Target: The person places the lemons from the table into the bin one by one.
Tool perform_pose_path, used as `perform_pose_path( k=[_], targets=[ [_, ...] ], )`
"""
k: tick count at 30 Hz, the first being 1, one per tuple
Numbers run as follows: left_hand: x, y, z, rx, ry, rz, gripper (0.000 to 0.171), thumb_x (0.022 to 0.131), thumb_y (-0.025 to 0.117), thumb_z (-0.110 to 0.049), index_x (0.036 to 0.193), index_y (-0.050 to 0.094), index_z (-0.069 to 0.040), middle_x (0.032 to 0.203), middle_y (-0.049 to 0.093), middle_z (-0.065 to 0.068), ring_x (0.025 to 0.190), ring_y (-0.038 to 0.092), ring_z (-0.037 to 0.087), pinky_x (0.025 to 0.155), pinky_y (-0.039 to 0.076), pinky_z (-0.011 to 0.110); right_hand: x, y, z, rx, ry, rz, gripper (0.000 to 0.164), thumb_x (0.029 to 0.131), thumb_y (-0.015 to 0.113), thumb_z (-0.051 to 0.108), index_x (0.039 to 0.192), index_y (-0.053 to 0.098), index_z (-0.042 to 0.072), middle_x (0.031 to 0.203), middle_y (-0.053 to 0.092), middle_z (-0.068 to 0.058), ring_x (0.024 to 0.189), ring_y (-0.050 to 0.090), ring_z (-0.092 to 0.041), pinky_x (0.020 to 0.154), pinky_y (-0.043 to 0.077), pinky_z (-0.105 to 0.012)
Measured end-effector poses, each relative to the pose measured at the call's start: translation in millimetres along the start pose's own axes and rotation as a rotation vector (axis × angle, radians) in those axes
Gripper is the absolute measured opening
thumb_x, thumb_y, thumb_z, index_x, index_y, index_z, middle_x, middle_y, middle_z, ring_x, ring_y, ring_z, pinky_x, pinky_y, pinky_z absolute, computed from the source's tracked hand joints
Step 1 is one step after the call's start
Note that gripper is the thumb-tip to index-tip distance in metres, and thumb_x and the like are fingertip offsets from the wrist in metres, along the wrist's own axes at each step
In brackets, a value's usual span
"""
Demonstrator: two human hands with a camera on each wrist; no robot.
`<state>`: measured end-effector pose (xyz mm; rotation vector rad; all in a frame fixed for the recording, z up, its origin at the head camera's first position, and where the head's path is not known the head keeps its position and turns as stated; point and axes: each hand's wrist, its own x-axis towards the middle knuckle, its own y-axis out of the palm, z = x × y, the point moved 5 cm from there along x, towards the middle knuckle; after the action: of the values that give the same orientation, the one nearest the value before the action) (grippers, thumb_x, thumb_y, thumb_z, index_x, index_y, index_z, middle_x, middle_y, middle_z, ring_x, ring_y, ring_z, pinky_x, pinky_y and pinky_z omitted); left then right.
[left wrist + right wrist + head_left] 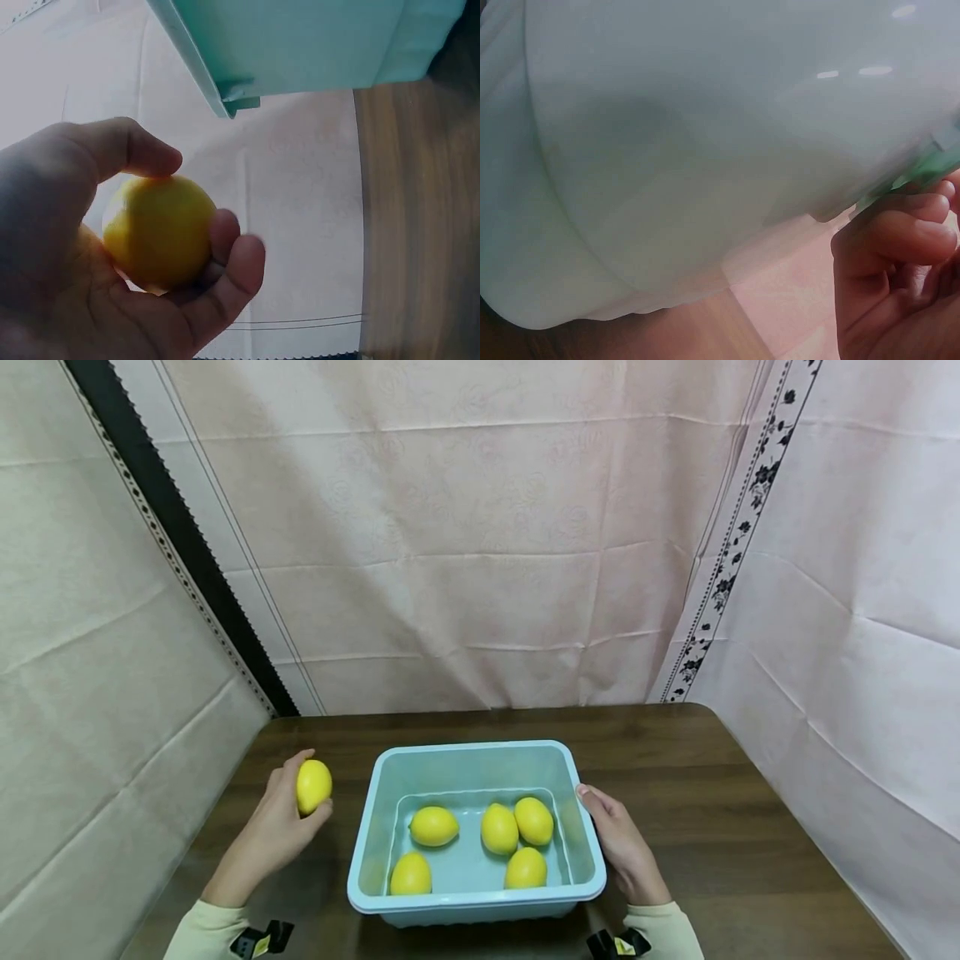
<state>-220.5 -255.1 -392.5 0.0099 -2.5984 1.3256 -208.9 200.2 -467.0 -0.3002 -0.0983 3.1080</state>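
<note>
My left hand (pixel 279 827) holds a yellow lemon (pixel 313 787) left of the basin, above the table. In the left wrist view the thumb and curled fingers wrap that lemon (pixel 159 234). A light-blue plastic basin (pixel 476 901) stands in front of me with several lemons on its floor, among them one lemon (pixel 433 826) at the back left and another lemon (pixel 526 868) at the front right. My right hand (pixel 618 839) grips the basin's right rim, thumb on top. Its fingers curl beneath the rim of the basin (pixel 690 150) in the right wrist view.
The dark wooden table (pixel 750 860) has rounded far corners. Pale cloth (pixel 465 543) hangs behind it and on both sides, with a black strip (pixel 202 552) at the left and a floral border (pixel 738 543) at the right.
</note>
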Motion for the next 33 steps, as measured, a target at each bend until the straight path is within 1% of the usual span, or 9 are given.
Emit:
perform_pose_path(
  k=[4, 7, 12, 15, 20, 22, 25, 30, 33],
  targets=[
    [0.2, -1.9, -5.9, 0.008, -0.007, -0.01, 0.084, 0.094, 0.077, -0.017, 0.158, 0.028, 0.008, 0.127, 0.049, 0.033, 0.098, 0.06, 0.038, 0.076, 0.056, 0.049, 0.5, 0.6, 1.7, 0.018, -0.001, 0.003, 0.051, 0.113, 0.047, 0.04, 0.146, 0.059, 0.003, 0.124, 0.067, -0.018, 0.101, 0.069, -0.025, 0.079, 0.061, -0.034],
    [0.6, -4.2, -10.3, 0.001, -0.01, -0.013, 0.084, 0.095, 0.079, -0.022, 0.157, 0.031, 0.008, 0.131, 0.052, 0.033, 0.101, 0.061, 0.039, 0.078, 0.057, 0.05, 1.2, 0.7, 2.8, 0.022, -0.008, 0.002, 0.05, 0.113, 0.046, 0.04, 0.145, 0.06, 0.003, 0.122, 0.068, -0.018, 0.1, 0.069, -0.025, 0.077, 0.061, -0.033],
    [2.7, -8.1, -16.9, -0.018, -0.007, -0.017, 0.089, 0.091, 0.085, -0.036, 0.155, 0.04, 0.005, 0.136, 0.058, 0.03, 0.104, 0.063, 0.038, 0.08, 0.057, 0.049, 3.5, 0.1, 3.5, 0.023, -0.012, 0.003, 0.051, 0.113, 0.046, 0.041, 0.145, 0.06, 0.004, 0.12, 0.068, -0.018, 0.099, 0.07, -0.025, 0.076, 0.06, -0.031],
    [3.9, -9.2, -19.6, -0.02, -0.015, -0.024, 0.09, 0.087, 0.088, -0.042, 0.152, 0.046, 0.002, 0.134, 0.062, 0.026, 0.103, 0.064, 0.035, 0.079, 0.056, 0.046, 4.2, 0.3, 4.2, 0.015, -0.015, 0.006, 0.051, 0.113, 0.046, 0.041, 0.145, 0.06, 0.003, 0.122, 0.068, -0.018, 0.1, 0.069, -0.024, 0.077, 0.06, -0.031],
    [2.1, -9.1, -24.2, -0.027, -0.028, -0.038, 0.087, 0.085, 0.087, -0.05, 0.148, 0.052, -0.003, 0.122, 0.067, 0.02, 0.093, 0.064, 0.028, 0.071, 0.053, 0.037, 2.8, 1.3, 3.8, 0.003, -0.015, 0.013, 0.053, 0.114, 0.045, 0.041, 0.147, 0.058, 0.002, 0.124, 0.067, -0.018, 0.101, 0.068, -0.023, 0.077, 0.059, -0.031],
    [1.0, -9.2, -26.8, -0.034, -0.025, -0.05, 0.084, 0.085, 0.087, -0.051, 0.147, 0.053, -0.005, 0.118, 0.068, 0.018, 0.092, 0.063, 0.026, 0.07, 0.053, 0.035, 2.4, 1.5, 3.4, 0.009, -0.015, 0.018, 0.054, 0.114, 0.045, 0.041, 0.148, 0.057, 0.002, 0.125, 0.067, -0.019, 0.101, 0.068, -0.022, 0.078, 0.06, -0.031],
    [-1.0, -9.3, -31.7, -0.046, -0.025, -0.066, 0.082, 0.086, 0.086, -0.051, 0.147, 0.053, -0.007, 0.119, 0.069, 0.015, 0.093, 0.063, 0.026, 0.071, 0.052, 0.034, 1.9, 2.1, 2.9, 0.027, -0.016, 0.033, 0.053, 0.114, 0.045, 0.04, 0.149, 0.056, 0.001, 0.126, 0.067, -0.019, 0.101, 0.069, -0.021, 0.079, 0.06, -0.032],
    [-5.1, -6.6, -39.6, -0.087, -0.038, -0.064, 0.081, 0.087, 0.087, -0.044, 0.147, 0.05, -0.005, 0.123, 0.068, 0.017, 0.097, 0.063, 0.026, 0.075, 0.052, 0.034, 1.1, 1.2, 1.9, 0.046, -0.013, 0.037, 0.051, 0.114, 0.045, 0.04, 0.147, 0.058, 0.003, 0.123, 0.067, -0.019, 0.099, 0.07, -0.022, 0.077, 0.06, -0.032],
    [-6.0, -4.9, -43.2, -0.094, -0.022, -0.061, 0.076, 0.087, 0.087, -0.04, 0.144, 0.052, -0.005, 0.121, 0.068, 0.016, 0.098, 0.063, 0.025, 0.079, 0.054, 0.035, 0.6, 0.7, 1.2, 0.043, -0.016, 0.034, 0.052, 0.114, 0.045, 0.04, 0.148, 0.057, 0.003, 0.125, 0.067, -0.019, 0.1, 0.069, -0.022, 0.078, 0.06, -0.032]
  ],
)
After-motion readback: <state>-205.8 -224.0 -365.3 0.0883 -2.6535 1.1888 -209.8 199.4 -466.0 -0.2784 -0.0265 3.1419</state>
